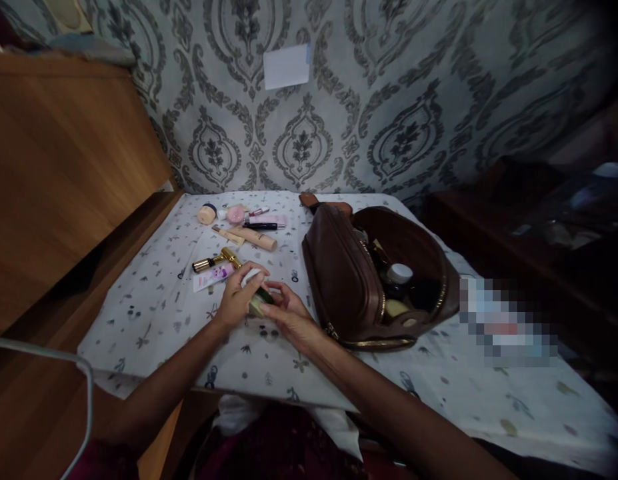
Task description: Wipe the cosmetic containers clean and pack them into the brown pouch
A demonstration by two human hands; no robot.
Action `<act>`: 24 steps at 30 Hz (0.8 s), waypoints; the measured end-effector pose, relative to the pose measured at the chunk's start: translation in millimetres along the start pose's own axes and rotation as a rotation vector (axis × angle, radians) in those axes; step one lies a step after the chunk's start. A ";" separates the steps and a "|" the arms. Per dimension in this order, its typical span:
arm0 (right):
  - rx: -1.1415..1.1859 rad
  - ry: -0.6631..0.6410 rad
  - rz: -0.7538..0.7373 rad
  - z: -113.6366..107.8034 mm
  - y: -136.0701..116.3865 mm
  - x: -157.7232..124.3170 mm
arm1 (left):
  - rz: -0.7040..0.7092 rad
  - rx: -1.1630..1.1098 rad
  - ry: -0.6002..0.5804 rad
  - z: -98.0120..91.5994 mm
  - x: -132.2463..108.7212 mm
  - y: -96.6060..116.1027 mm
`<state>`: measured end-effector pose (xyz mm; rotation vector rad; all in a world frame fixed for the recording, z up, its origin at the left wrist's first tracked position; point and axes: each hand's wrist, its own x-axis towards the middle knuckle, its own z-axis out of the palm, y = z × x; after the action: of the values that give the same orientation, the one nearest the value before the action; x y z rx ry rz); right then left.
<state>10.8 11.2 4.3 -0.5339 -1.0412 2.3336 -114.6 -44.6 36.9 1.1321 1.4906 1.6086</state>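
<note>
Between my two hands, over the front middle of the table, is a small green bottle with a white cap. My left hand is wrapped round its capped end. The fingers of my right hand grip its lower end. Just beyond my left hand lie a pink and white tube and black-and-gold lipstick-like tubes. To the right of my right hand stands a brown leather bag, unzipped, with a white-lidded jar and other items inside, partly in shadow.
Farther back on the patterned tablecloth lie a beige tube, a round pink container, a dark-lidded beige jar and a black slim tube. A wooden cabinet borders the left side. A blurred-out item lies at right.
</note>
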 end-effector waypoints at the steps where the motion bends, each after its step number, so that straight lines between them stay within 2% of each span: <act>1: -0.003 -0.001 0.005 0.7 0.1 -1.0 | -0.031 -0.036 -0.001 -0.1 1.0 -1.9; 6: -0.024 -0.010 -0.014 3.9 -0.2 -3.9 | -0.086 -0.197 0.054 1.4 7.8 -9.2; 10: -0.281 0.030 -0.170 0.7 0.1 -0.7 | -0.093 -0.216 0.092 0.1 8.2 -7.2; 12: -0.462 0.063 -0.266 -2.2 0.5 -0.2 | -0.017 -0.092 0.063 0.7 5.2 -3.9; 16: -0.802 0.136 -0.424 -6.6 1.0 -6.0 | 0.242 0.351 -0.116 9.4 -3.7 0.3; 18: -0.913 0.136 -0.477 -8.0 0.6 -9.6 | 0.278 0.498 -0.141 14.0 -6.4 -0.8; 21: -0.968 0.067 -0.498 -9.7 0.1 -12.3 | 0.193 0.508 -0.088 13.2 -4.2 -4.9; 24: -0.968 -0.065 -0.497 -10.6 1.2 -12.1 | 0.026 0.293 -0.041 4.2 3.6 -8.5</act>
<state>25.7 9.1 -1.6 -0.4512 -2.0471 1.3224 -113.0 -38.5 28.9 1.3393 1.7301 1.4052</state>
